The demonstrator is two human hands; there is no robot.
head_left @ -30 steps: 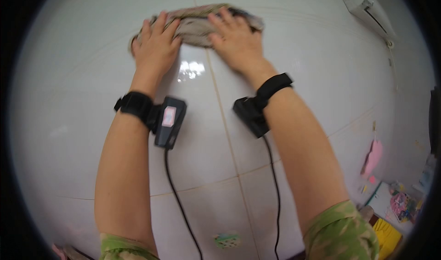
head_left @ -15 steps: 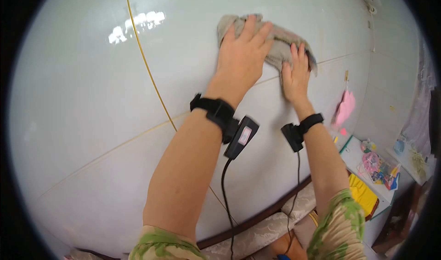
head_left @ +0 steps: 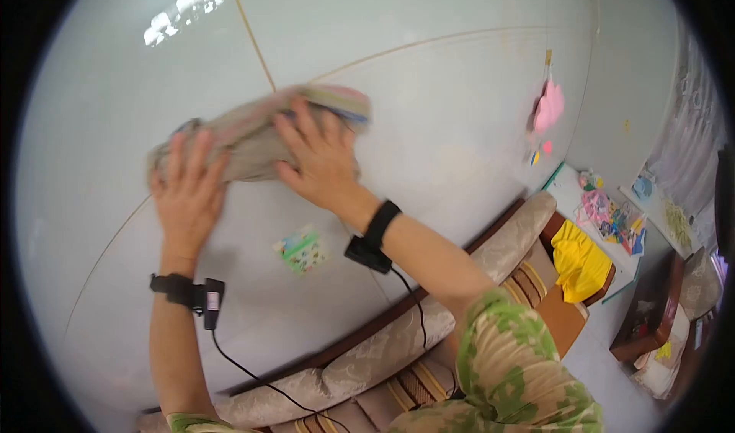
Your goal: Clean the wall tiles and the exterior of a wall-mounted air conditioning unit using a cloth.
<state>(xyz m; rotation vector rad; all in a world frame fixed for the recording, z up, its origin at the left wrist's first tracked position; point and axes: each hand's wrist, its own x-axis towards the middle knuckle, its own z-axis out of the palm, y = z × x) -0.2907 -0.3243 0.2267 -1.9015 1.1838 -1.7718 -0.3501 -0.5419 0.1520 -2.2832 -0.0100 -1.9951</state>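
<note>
A greyish-beige cloth (head_left: 256,146) with pink and blue stripes lies spread against the glossy white wall (head_left: 444,104), blurred by motion. On its left end rests my left hand (head_left: 187,192), pressed flat with fingers apart. My right hand (head_left: 318,157) lies on the cloth's right part, its fingers spread too. Both palms push the cloth to the wall rather than wrapping round it. Each wrist wears a black strap with a small box and a cable. Just below the cloth, a green and white sticker (head_left: 302,249) shows on the wall.
A patterned sofa (head_left: 383,349) with a dark wooden edge runs along the wall's foot. To the right, a yellow cloth (head_left: 578,261) lies beside a white table (head_left: 570,188) holding colourful items. A pink thing (head_left: 548,107) hangs on the wall. Farther right is a curtain (head_left: 685,111).
Both hands have swept the cloth left and down across the wall. The view has shifted too, so the sticker and more of the sofa now show.
</note>
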